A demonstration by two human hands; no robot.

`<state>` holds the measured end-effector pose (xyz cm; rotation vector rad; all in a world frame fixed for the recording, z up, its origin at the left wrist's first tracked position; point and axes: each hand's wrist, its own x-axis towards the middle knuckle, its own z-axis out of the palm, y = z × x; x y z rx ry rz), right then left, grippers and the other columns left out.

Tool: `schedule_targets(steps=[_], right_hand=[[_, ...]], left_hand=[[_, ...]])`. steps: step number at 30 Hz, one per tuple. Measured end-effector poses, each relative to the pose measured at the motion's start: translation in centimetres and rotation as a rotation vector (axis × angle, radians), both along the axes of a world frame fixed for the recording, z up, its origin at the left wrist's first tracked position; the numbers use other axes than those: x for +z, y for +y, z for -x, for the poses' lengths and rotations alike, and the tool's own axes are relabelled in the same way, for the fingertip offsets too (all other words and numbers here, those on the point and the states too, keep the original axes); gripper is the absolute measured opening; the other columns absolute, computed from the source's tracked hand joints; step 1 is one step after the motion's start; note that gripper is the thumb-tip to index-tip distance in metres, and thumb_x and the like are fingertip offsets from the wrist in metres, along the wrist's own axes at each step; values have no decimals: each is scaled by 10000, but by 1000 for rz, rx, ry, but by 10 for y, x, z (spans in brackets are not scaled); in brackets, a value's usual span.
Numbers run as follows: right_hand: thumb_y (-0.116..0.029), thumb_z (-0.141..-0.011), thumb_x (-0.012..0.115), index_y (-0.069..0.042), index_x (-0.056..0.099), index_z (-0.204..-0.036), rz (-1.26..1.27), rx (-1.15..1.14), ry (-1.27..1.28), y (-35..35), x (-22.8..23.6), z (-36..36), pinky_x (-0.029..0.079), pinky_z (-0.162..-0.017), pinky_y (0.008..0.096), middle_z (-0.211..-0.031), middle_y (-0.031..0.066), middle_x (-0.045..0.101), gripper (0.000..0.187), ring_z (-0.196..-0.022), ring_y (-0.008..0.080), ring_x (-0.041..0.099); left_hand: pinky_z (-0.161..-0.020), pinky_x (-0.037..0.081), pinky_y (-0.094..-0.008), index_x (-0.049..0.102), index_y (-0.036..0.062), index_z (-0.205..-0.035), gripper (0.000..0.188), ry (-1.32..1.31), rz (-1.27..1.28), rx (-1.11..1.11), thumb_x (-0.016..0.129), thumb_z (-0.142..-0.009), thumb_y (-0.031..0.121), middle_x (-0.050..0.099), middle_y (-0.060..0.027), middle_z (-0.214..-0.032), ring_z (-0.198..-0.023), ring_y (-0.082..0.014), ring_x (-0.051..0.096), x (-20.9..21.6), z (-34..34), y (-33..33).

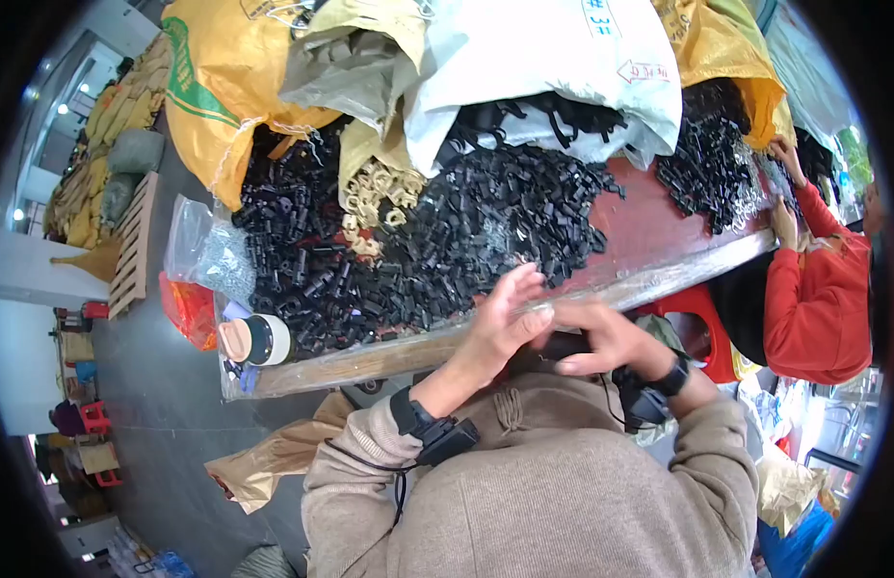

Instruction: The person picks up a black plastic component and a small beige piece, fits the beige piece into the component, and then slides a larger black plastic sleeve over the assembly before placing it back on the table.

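Note:
My left hand is raised over the near edge of the table, palm turned inward and fingers stretched out, with nothing seen in it. Close beside it, my right hand is partly closed, its thumb and fingers around a dark piece whose kind is hard to make out. Motion slightly blurs both hands. Just beyond them spreads a large heap of small black plastic parts. A small pile of beige plastic parts lies among the black ones.
A white sack, a yellow sack and other bags stand along the table's far side. A cup with a beige lid and a clear bag of small metal pieces sit at the left corner. A person in red works at the right.

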<state>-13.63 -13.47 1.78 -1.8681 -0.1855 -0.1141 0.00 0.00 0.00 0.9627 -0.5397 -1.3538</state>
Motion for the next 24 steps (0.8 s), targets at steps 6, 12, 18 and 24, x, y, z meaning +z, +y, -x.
schedule_targets(steps=[6, 12, 18, 24], right_hand=[[-355, -618, 652, -14, 558, -966, 601, -314, 605, -27, -28, 153, 422, -737, 341, -912, 143, 577, 497, -851, 285, 555], [-340, -622, 653, -37, 547, -1009, 883, -354, 816, 2, -55, 178, 392, -738, 339, -897, 139, 565, 503, -871, 286, 526], [-173, -702, 599, -41, 552, -891, 431, -271, 348, -16, -23, 78, 397, -632, 368, -736, 116, 524, 235, -697, 294, 521], [-94, -691, 592, -50, 562, -821, 701, -416, 6, -28, -38, 8, 396, -624, 336, -747, 87, 533, 140, -697, 263, 509]], left_hand=[[-805, 422, -332, 472, 8, -1082, 413, -1295, -297, 475, 595, -709, 135, 433, -161, -1126, -998, -263, 478, -3, -89, 42], [-664, 468, -420, 486, 19, -985, 288, -1943, -694, 488, 566, -730, 125, 491, -181, -1000, -835, -353, 535, -20, -148, 58], [-551, 473, -417, 473, 35, -859, 220, -2035, -848, 266, 595, -689, 100, 517, -142, -871, -665, -345, 572, -31, -184, 55], [-546, 475, -416, 474, 40, -862, 248, -2043, -895, 331, 619, -674, 112, 517, -133, -839, -658, -342, 574, -33, -182, 43]])
